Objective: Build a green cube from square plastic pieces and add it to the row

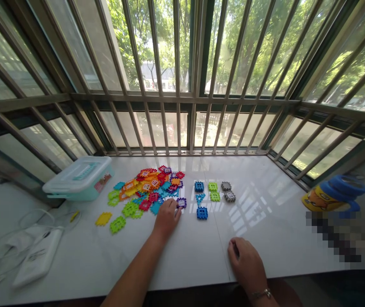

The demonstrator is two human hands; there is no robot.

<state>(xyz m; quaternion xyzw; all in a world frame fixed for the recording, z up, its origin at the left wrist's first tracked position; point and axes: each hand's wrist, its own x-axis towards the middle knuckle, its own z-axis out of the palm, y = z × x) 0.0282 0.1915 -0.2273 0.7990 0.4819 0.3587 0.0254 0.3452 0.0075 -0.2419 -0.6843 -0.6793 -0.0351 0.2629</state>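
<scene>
My left hand (166, 218) reaches to the front right of a heap of plastic building tiles (150, 184). Its thumb and fingers close on the left edge of a purple building tile (181, 203) with a white window pattern. To the right of it lie blue tiles (202, 212) and a small blue triangle (200, 198). Beyond these are two green tiles (215, 196) and two grey tiles (230, 196), in short columns. My right hand (248, 261) rests near the table's front edge, its fingers curled in, with nothing visible in them.
A lidded storage box (80, 179) stands at the back left of the white table (189, 256). A white power strip (38, 258) with cables lies at the left. On the right is a yellow and blue cup (332, 194). Barred windows (195, 98) enclose the table's far side.
</scene>
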